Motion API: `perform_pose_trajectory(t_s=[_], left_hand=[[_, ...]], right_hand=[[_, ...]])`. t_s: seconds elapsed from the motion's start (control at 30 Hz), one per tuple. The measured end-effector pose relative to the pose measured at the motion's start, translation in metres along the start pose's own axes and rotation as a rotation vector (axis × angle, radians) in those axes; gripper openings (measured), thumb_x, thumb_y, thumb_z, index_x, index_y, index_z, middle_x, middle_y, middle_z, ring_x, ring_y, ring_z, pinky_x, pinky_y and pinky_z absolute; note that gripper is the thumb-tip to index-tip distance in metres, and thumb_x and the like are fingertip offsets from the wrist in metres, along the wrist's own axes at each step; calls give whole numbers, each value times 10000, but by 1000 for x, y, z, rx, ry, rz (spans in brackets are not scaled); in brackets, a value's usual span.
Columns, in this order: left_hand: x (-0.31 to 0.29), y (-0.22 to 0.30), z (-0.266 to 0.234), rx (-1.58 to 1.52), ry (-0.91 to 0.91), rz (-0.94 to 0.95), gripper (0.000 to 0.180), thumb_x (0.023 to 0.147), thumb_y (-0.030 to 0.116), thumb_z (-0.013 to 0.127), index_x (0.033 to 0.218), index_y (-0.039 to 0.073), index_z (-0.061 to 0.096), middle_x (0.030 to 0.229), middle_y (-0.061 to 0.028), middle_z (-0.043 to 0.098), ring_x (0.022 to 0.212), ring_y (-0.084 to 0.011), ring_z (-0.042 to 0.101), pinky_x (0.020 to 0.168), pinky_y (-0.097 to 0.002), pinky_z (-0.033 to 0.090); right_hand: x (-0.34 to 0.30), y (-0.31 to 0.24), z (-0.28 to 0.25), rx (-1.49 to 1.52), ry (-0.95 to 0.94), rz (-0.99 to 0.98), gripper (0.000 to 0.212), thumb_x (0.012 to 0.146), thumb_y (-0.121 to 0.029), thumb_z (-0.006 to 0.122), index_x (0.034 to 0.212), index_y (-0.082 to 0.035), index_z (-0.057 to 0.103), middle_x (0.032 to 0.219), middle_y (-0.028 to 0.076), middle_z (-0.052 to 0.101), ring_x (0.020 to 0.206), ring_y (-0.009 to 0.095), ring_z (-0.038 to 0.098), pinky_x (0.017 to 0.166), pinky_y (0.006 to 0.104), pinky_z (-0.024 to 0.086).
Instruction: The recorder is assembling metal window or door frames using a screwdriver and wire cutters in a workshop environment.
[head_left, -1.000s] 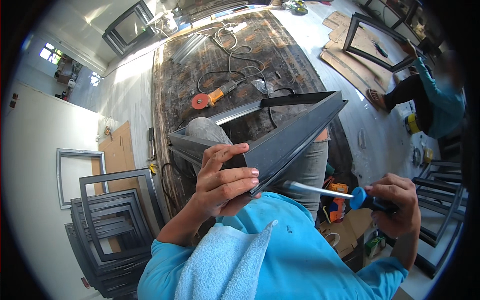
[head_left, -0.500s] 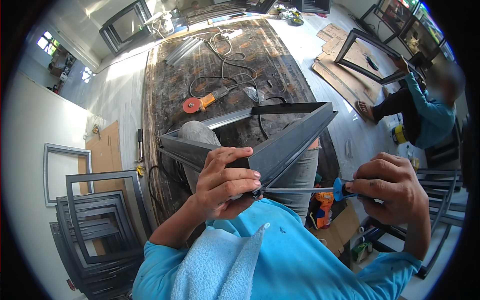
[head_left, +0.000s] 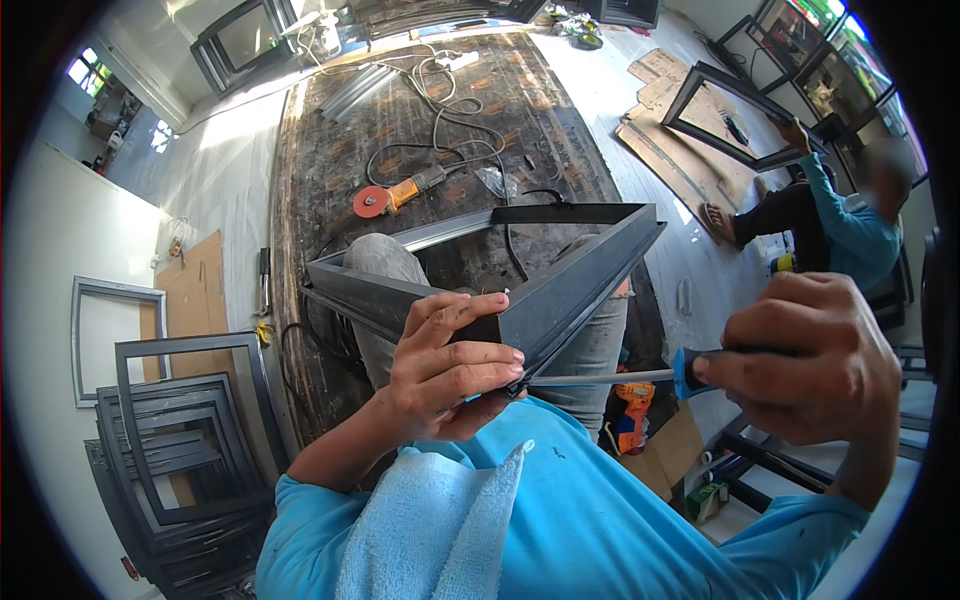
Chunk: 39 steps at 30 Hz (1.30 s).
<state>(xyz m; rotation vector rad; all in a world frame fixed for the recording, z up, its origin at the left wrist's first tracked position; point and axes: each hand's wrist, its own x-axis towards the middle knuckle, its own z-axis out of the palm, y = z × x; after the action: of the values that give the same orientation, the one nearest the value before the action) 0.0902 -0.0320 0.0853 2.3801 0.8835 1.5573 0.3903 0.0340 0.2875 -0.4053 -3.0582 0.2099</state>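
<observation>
The left hand, fingers clasped around its near corner, steadies a dark frame above the person's legs; the right hand, fingers wrapped around the handle, points a screwdriver at that corner.

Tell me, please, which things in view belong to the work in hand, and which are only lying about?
In use:
Dark grey rectangular metal frame, in the left hand
Long metal screwdriver with blue collar, in the right hand

Apparently lying about:
Yellow angle grinder with round red disc
Long silvery metal strips
Orange power tool, partly hidden
</observation>
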Motion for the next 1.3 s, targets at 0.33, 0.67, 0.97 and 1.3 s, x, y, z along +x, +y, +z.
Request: perform_pose_trajectory(t_s=[0.33, 0.67, 0.97, 1.3], left_hand=[[1, -1, 1, -25, -5, -3, 225, 813, 203, 814, 977, 128, 680, 949, -14, 761, 1180, -365, 646, 949, -484, 437], [-12, 5, 7, 46, -20, 1, 246, 800, 198, 813, 993, 139, 672, 979, 9, 759, 1185, -335, 645, 956, -475, 437], [-12, 7, 11, 61, -36, 21, 243, 823, 220, 801, 1009, 145, 664, 1001, 0, 766, 1207, -342, 637, 997, -478, 410], [-6, 5, 13, 68, -1, -21, 202, 855, 221, 788, 995, 138, 669, 947, -10, 770, 1215, -353, 635, 976, -452, 411]], right_hand=[[55, 29, -41, 292, -409, 165, 465, 657, -95, 746, 1110, 8, 738, 793, 144, 709, 625, 192, 724, 485, 301, 539], [84, 37, -31, 270, -415, 64, 369, 663, -71, 747, 1021, 18, 759, 798, 111, 729, 652, 211, 737, 502, 317, 543], [89, 1, -50, 153, -551, 262, 386, 650, -54, 755, 1030, 12, 757, 807, 123, 725, 643, 207, 735, 494, 321, 547], [45, 42, -23, 406, -311, 175, 438, 631, -80, 773, 1059, 12, 761, 807, 135, 722, 643, 211, 738, 527, 293, 560]])
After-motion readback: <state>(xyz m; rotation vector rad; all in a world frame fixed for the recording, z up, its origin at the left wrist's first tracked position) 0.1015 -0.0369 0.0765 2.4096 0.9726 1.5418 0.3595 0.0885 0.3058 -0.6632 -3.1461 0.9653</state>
